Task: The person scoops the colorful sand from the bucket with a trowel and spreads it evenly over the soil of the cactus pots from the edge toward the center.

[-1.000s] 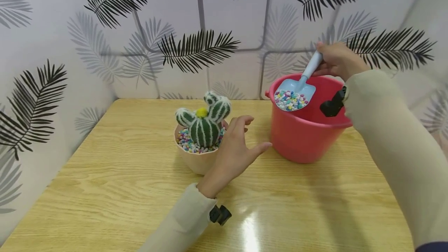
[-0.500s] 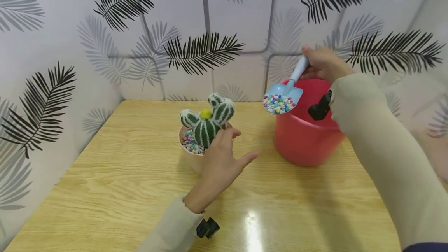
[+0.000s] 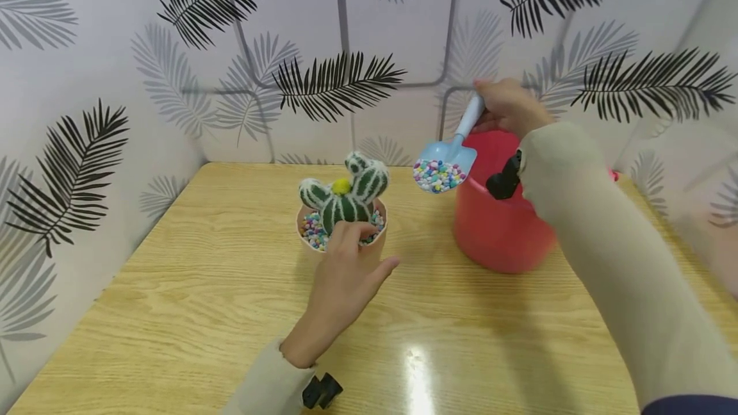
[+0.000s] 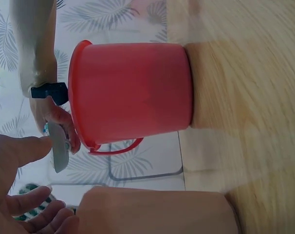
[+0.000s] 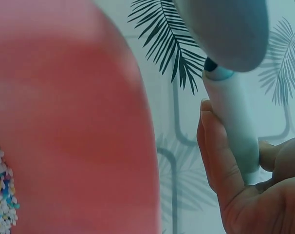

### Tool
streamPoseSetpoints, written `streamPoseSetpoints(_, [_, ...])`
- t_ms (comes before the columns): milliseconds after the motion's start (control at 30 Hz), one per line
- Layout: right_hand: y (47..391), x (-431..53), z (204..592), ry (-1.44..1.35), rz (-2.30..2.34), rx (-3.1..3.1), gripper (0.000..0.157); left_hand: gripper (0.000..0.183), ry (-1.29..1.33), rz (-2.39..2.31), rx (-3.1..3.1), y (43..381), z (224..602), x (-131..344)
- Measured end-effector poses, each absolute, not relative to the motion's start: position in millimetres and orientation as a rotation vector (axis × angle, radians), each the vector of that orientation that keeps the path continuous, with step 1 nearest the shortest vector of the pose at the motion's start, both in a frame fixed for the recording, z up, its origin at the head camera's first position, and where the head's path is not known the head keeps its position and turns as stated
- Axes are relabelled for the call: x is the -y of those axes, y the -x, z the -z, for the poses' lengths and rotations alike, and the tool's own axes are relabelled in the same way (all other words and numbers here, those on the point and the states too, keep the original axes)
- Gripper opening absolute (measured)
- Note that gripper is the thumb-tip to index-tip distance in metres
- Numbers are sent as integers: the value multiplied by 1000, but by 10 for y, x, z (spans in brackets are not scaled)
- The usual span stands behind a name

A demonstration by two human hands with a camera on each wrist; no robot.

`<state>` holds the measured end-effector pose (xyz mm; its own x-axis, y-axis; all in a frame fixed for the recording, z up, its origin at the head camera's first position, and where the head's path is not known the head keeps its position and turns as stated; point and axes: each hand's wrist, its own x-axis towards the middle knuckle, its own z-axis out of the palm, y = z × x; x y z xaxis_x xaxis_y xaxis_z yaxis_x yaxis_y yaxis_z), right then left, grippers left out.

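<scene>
My right hand [image 3: 510, 104] grips the white handle of a small light-blue shovel [image 3: 459, 149]. Its blade carries a heap of multicoloured pebbles [image 3: 437, 176] and hangs left of the red bucket [image 3: 501, 235], near the rim. In the right wrist view, fingers and thumb wrap the handle [image 5: 235, 122]. My left hand [image 3: 340, 284] holds nothing; its thumb stands apart from the bent fingers. It is in front of a peach pot [image 3: 377, 248], partly hiding it; contact cannot be told. A knitted green cactus [image 3: 346, 210] with a yellow flower stands there among pebbles.
More pebbles [image 5: 2, 195] lie inside the bucket, seen in the right wrist view. The bucket's red handle [image 4: 120, 151] hangs down its side. Pot and bucket stand on a wooden table [image 3: 190, 287] against a leaf-patterned wall [image 3: 398, 24].
My right hand has carried the loaded shovel left, from over the bucket to the space between bucket and pot. My left hand has drawn back toward me and to the left.
</scene>
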<state>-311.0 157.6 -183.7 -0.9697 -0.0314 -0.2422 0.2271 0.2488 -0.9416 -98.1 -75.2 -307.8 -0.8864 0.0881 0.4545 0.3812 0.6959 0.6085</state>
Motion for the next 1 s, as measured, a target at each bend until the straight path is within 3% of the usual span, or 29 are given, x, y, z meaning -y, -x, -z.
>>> streamPoseSetpoints(267, [3111,-1374,1843,-164,1775,-2318,32,37,352,1014,2426,951,3149,884])
streamPoseSetpoints(467, [3143,-1293,1915,-165,1742,-2317,49,39,324,1017,2388,954,3180,978])
streamPoseSetpoints(700, [3121,-1226,1998,-190,1748,-2292,32,41,293,1035,2385,977,3217,1097])
streamPoseSetpoints(833, [3126,-1169,2041,-159,1765,-2261,32,45,255,1055,2412,984,3241,1205])
streamPoseSetpoints(1000, [3140,-1107,2107,-157,1744,-2282,45,52,209,1105,2432,1010,3262,1349])
